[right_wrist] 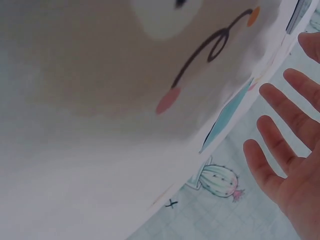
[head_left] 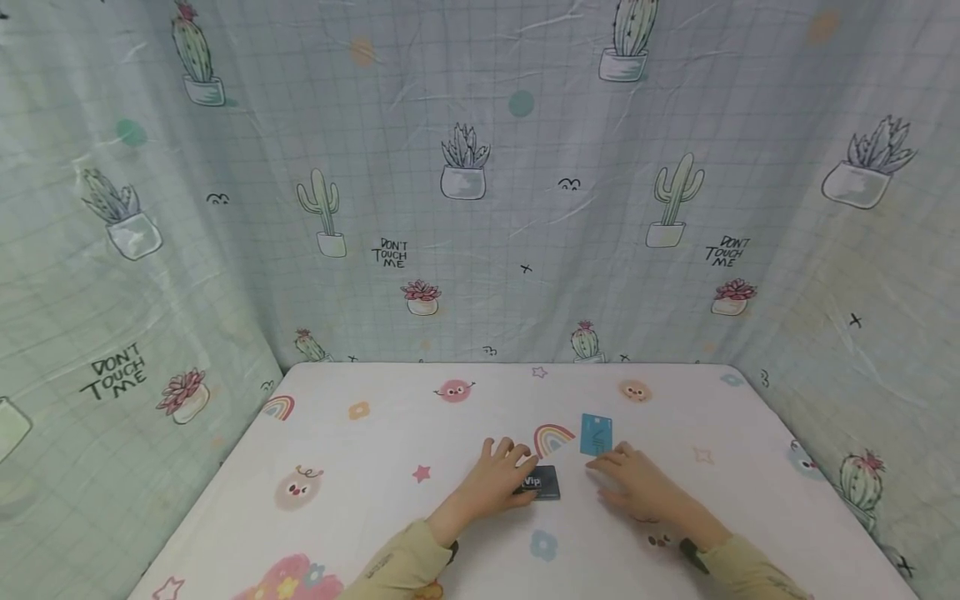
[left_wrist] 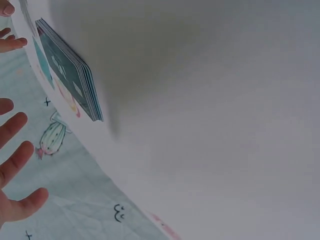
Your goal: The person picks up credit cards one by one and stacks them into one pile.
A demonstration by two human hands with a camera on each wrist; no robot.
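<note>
A thick stack of dark cards (head_left: 547, 483), the top one printed "Vip", lies flat on the table. My left hand (head_left: 491, 482) hovers over its left side in the head view, fingers spread. In the left wrist view those fingers (left_wrist: 17, 162) stand apart from the stack (left_wrist: 70, 75) and hold nothing. Farther back and to the right lies a single blue card (head_left: 596, 433). Close to its near edge is my right hand (head_left: 648, 487), empty, with its fingers (right_wrist: 287, 110) relaxed and separated in the right wrist view; the blue card (right_wrist: 227, 117) lies beyond them.
A white cloth with printed faces, stars and rainbows covers the table (head_left: 375, 442). Cactus-print curtains (head_left: 525, 275) hang along its back and both sides. A printed rainbow (head_left: 553, 440) lies between the stack and the blue card.
</note>
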